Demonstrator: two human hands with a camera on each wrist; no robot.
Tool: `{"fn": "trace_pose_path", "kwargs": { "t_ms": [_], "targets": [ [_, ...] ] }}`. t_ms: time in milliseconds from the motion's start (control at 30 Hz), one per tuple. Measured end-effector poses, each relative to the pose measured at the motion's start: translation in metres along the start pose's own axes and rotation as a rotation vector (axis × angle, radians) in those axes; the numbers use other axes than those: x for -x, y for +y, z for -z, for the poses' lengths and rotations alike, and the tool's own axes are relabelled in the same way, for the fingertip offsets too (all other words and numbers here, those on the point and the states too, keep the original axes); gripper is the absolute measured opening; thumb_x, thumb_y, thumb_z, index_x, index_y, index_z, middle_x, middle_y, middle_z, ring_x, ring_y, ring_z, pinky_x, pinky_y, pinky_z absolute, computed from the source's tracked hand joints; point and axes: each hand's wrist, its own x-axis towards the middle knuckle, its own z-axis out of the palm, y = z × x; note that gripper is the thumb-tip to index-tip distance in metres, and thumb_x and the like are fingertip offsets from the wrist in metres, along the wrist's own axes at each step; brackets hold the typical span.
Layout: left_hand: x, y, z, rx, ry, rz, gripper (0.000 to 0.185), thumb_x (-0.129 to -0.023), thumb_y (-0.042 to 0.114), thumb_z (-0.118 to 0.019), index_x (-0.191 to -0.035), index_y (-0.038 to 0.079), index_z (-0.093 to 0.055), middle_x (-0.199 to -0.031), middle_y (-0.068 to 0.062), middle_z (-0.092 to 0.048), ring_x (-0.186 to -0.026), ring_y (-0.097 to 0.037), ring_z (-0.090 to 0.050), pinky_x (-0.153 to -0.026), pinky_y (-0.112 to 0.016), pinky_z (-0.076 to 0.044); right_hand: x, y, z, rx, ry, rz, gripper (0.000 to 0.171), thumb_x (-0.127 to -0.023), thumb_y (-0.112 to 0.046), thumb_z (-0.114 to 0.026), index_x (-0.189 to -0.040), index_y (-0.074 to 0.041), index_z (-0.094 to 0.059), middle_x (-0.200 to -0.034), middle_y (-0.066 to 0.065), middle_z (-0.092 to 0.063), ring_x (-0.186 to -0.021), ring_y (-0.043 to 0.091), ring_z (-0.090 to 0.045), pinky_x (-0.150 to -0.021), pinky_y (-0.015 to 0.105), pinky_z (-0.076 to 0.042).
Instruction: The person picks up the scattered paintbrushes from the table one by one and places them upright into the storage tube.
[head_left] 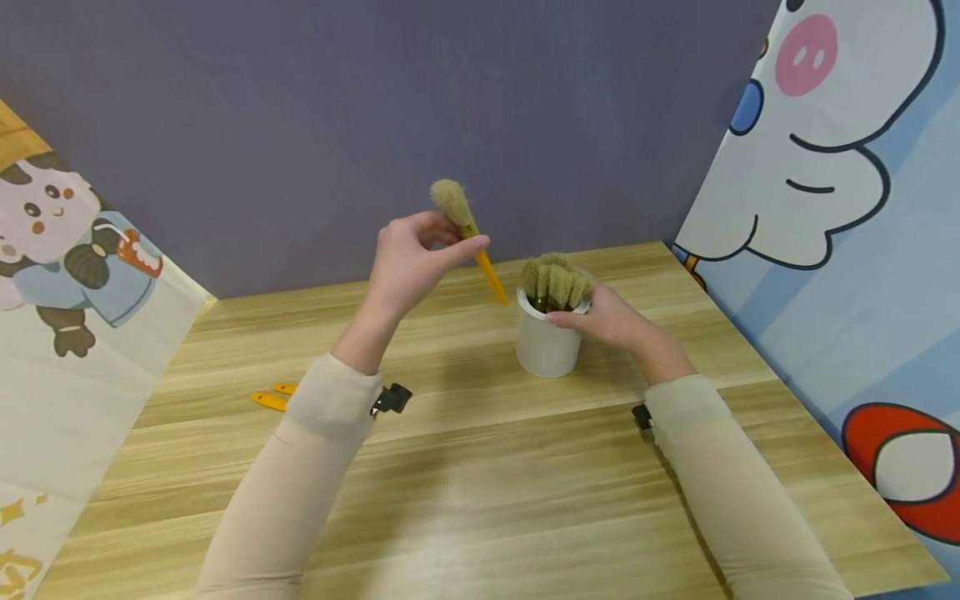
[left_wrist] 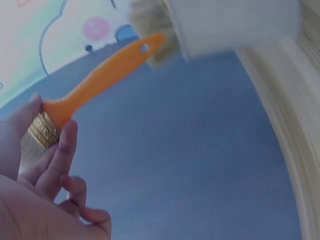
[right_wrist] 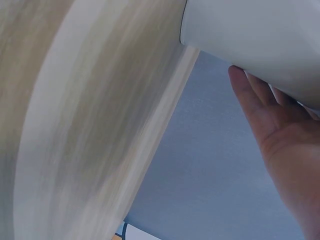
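My left hand (head_left: 420,254) is raised above the table and pinches a paintbrush (head_left: 468,236) at its metal band, bristles up, orange handle (left_wrist: 100,77) slanting down toward a white cup (head_left: 549,342). The cup stands on the wooden table (head_left: 480,467) and holds several brushes (head_left: 555,282) with their bristles up. My right hand (head_left: 611,318) grips the cup's right side, thumb at the rim; in the right wrist view its fingers (right_wrist: 260,100) lie against the cup wall (right_wrist: 260,35).
Two orange brush handles (head_left: 272,398) lie on the table at the left, partly behind my left sleeve. A grey wall stands behind the table. Cartoon-printed panels flank the table on the left (head_left: 67,275) and right (head_left: 840,167).
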Motion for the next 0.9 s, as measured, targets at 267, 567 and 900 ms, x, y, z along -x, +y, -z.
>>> {"fn": "trace_pose_path", "kwargs": {
  "t_ms": [267, 567, 900],
  "targets": [
    [-0.002, 0.023, -0.040, -0.022, 0.061, -0.055, 0.043, -0.090, 0.057, -0.082, -0.107, 0.018, -0.078, -0.100, 0.003, -0.080, -0.093, -0.014, -0.073, -0.087, -0.039, -0.060, 0.000, 0.002, 0.000, -0.008, -0.022, 0.024, 0.098, -0.099, -0.041, -0.077, -0.173, -0.022, -0.015, -0.175, 0.016, -0.029, -0.160, 0.040, -0.033, -0.129, 0.064, -0.026],
    [-0.006, 0.019, -0.073, -0.245, 0.061, -0.024, 0.041, -0.092, 0.063, -0.077, -0.102, 0.023, -0.077, -0.094, 0.008, -0.080, -0.095, -0.015, -0.070, -0.110, -0.056, -0.042, 0.000, 0.002, 0.002, -0.029, -0.039, -0.004, 0.102, -0.099, -0.046, -0.075, -0.173, -0.023, -0.009, -0.177, 0.015, -0.025, -0.162, 0.040, -0.029, -0.129, 0.064, -0.026],
    [-0.003, 0.006, -0.095, -0.455, -0.021, -0.018, 0.043, -0.092, 0.068, -0.073, -0.090, 0.026, -0.068, -0.085, 0.011, -0.072, -0.091, -0.015, -0.061, -0.101, -0.057, -0.043, 0.000, 0.002, 0.001, -0.048, -0.037, 0.009, 0.094, -0.101, -0.040, -0.074, -0.172, -0.018, -0.017, -0.176, 0.016, -0.026, -0.160, 0.039, -0.032, -0.128, 0.062, -0.029]
  ]
}}
